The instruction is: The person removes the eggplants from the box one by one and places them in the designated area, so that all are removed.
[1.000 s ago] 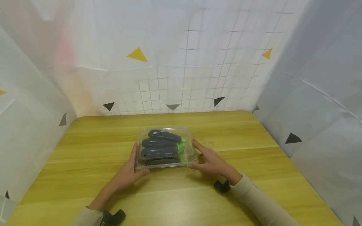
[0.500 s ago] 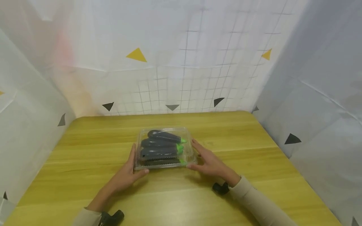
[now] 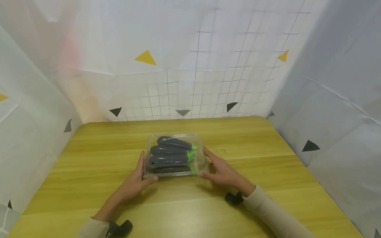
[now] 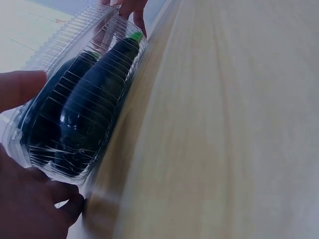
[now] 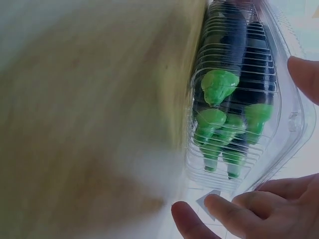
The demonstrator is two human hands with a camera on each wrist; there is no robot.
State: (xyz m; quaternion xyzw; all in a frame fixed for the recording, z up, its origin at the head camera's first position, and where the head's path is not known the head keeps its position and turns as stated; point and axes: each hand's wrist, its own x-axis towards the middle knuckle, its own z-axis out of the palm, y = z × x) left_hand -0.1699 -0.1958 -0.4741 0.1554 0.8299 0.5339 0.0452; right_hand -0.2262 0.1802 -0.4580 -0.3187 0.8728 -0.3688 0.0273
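Observation:
A clear plastic clamshell box [image 3: 175,155] lies shut on the yellow wooden table [image 3: 244,142], near its middle. Inside are several dark purple toy eggplants [image 3: 169,160] with bright green stems [image 5: 217,87] pointing right. My left hand [image 3: 140,172] lies flat against the box's left side, its thumb at the front left corner. My right hand [image 3: 212,165] lies against the right side, fingers straight, thumb at the front right corner. The left wrist view shows the box [image 4: 79,109] between my thumb and palm [image 4: 30,209]. In the right wrist view my fingers [image 5: 259,209] reach the rim of the box [image 5: 279,64].
White sheets printed with a grid and small triangles [image 3: 145,58] wall in the table at the back, left and right. Black camera mounts sit at both wrists [image 3: 233,197]. Bare tabletop lies all round the box.
Both hands and the box stay almost where they were; only the head view shifts slightly.

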